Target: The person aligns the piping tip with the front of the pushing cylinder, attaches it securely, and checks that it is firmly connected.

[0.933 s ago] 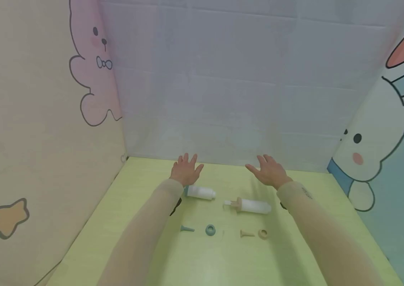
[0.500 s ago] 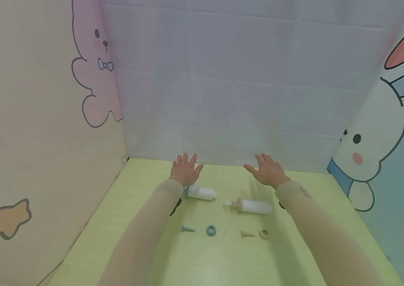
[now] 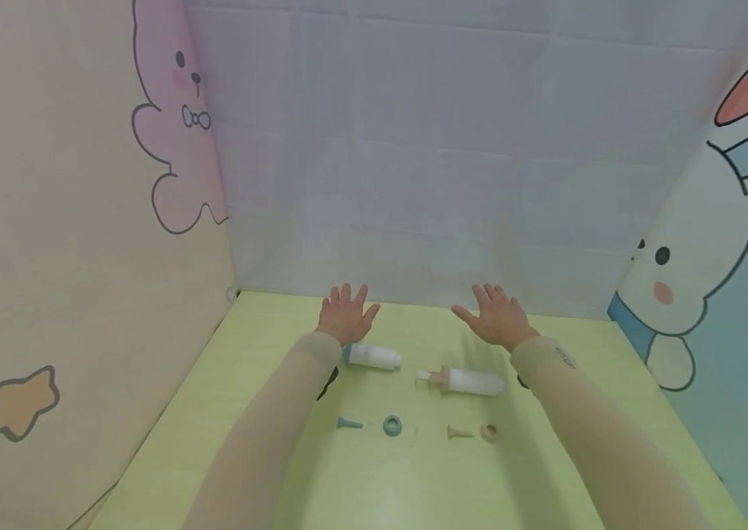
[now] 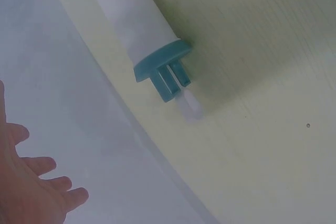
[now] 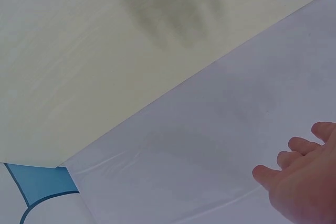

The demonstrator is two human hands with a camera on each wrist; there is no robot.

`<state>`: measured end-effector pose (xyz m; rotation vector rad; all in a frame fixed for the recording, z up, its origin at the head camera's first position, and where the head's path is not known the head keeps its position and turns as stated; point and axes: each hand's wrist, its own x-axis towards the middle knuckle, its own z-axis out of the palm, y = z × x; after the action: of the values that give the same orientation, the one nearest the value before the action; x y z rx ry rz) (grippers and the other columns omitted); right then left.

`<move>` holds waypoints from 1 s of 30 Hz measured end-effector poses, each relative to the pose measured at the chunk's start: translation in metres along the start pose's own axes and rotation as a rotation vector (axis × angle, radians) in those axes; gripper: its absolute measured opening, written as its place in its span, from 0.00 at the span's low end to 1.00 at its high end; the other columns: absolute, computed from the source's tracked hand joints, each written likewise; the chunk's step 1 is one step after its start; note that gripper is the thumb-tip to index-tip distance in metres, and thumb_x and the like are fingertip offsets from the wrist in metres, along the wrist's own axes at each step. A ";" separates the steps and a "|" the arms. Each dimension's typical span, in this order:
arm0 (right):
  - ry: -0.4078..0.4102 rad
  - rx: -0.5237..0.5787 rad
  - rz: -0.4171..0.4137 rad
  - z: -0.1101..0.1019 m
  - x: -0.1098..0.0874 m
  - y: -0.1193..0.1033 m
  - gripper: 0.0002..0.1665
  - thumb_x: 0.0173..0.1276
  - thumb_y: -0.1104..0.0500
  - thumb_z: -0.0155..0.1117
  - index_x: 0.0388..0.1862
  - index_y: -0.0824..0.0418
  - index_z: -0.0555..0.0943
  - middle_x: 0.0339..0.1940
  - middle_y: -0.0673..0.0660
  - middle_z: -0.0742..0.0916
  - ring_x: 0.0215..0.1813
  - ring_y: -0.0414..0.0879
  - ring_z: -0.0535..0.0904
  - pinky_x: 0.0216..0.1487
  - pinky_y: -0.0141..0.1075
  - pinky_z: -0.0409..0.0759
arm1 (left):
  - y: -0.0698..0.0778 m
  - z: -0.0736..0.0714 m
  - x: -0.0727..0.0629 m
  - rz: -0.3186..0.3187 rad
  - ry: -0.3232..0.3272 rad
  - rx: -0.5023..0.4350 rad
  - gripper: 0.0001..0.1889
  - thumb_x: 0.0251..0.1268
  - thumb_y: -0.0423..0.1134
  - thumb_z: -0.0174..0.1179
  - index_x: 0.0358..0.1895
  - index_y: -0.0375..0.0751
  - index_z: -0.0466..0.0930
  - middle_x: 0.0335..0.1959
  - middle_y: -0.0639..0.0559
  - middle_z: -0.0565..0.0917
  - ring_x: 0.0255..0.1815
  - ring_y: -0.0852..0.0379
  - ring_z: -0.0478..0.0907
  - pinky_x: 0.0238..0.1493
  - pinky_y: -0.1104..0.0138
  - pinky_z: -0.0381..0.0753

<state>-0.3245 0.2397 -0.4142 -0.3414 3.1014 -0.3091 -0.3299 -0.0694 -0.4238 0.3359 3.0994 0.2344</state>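
Note:
My left hand [image 3: 347, 316], fingers spread and holding nothing, is stretched forward over the far side of the table. Close below it lies a white syringe-like tube [image 3: 375, 357]; the left wrist view shows its teal flange [image 4: 163, 59] with two prongs and a clear tip. On the right, my right hand [image 3: 496, 318] reaches out likewise, fingers extended, palm bare. A second white tube [image 3: 475, 381] with a beige flange [image 3: 444, 378] lies nearer me than that hand. Neither hand touches either tube.
Closer to me lie a teal tee-shaped piece [image 3: 349, 423], a teal ring [image 3: 392, 433], a thin pale sliver [image 3: 415, 434], a beige tee-shaped piece [image 3: 459, 433] and a beige ring [image 3: 484, 434]. Cloth walls enclose the yellow-green table [image 3: 387, 486] at the back and sides.

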 end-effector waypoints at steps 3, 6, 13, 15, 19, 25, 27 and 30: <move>0.009 -0.007 -0.016 0.003 0.001 -0.003 0.55 0.68 0.26 0.36 0.74 0.69 0.52 0.72 0.73 0.58 0.72 0.68 0.47 0.64 0.64 0.47 | -0.002 0.000 -0.001 0.001 -0.005 -0.014 0.34 0.74 0.62 0.32 0.76 0.49 0.49 0.73 0.36 0.52 0.72 0.36 0.47 0.64 0.44 0.55; 0.012 -0.019 -0.036 0.008 0.002 -0.007 0.55 0.67 0.26 0.36 0.74 0.68 0.53 0.72 0.72 0.58 0.72 0.68 0.47 0.64 0.64 0.48 | -0.005 0.004 -0.001 -0.003 -0.016 -0.016 0.34 0.74 0.62 0.31 0.76 0.49 0.48 0.73 0.37 0.52 0.72 0.36 0.47 0.64 0.45 0.55; 0.023 -0.006 -0.090 0.018 0.000 -0.020 0.54 0.66 0.29 0.48 0.74 0.68 0.53 0.71 0.72 0.61 0.70 0.67 0.53 0.64 0.62 0.53 | -0.011 0.019 0.000 0.000 -0.036 -0.047 0.35 0.73 0.63 0.30 0.76 0.49 0.49 0.73 0.36 0.52 0.72 0.34 0.47 0.64 0.45 0.55; 0.033 0.007 -0.114 0.019 -0.001 -0.025 0.54 0.66 0.31 0.51 0.74 0.68 0.54 0.70 0.73 0.62 0.69 0.68 0.55 0.64 0.61 0.54 | -0.012 0.021 -0.001 0.000 -0.037 -0.058 0.35 0.73 0.63 0.30 0.76 0.49 0.49 0.73 0.36 0.52 0.71 0.34 0.48 0.64 0.45 0.56; 0.041 0.008 -0.140 0.024 -0.002 -0.032 0.53 0.65 0.32 0.54 0.73 0.68 0.56 0.69 0.71 0.64 0.69 0.66 0.57 0.64 0.60 0.55 | -0.013 0.023 -0.004 -0.005 -0.055 -0.069 0.34 0.74 0.62 0.31 0.76 0.48 0.50 0.73 0.37 0.53 0.70 0.35 0.50 0.63 0.44 0.55; 0.039 -0.014 -0.183 0.036 -0.002 -0.042 0.52 0.63 0.31 0.55 0.72 0.67 0.60 0.67 0.70 0.67 0.68 0.65 0.60 0.63 0.58 0.59 | -0.014 0.024 -0.010 -0.007 -0.074 -0.066 0.34 0.74 0.62 0.31 0.76 0.48 0.51 0.72 0.38 0.57 0.70 0.35 0.51 0.64 0.44 0.54; 0.023 -0.017 -0.184 0.039 -0.003 -0.045 0.52 0.63 0.30 0.55 0.72 0.66 0.60 0.68 0.69 0.67 0.68 0.64 0.61 0.63 0.56 0.60 | -0.015 0.027 -0.011 0.002 -0.067 -0.080 0.34 0.74 0.62 0.31 0.76 0.48 0.52 0.72 0.39 0.57 0.70 0.35 0.51 0.65 0.44 0.53; 0.003 -0.021 -0.191 0.044 -0.005 -0.051 0.53 0.62 0.29 0.54 0.72 0.65 0.60 0.69 0.68 0.66 0.68 0.64 0.60 0.64 0.55 0.60 | -0.018 0.034 -0.011 0.025 -0.056 -0.099 0.34 0.74 0.62 0.30 0.75 0.47 0.53 0.72 0.39 0.58 0.70 0.35 0.51 0.65 0.44 0.52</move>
<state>-0.3075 0.1834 -0.4471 -0.6406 3.0810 -0.2789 -0.3220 -0.0845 -0.4597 0.3719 3.0170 0.3708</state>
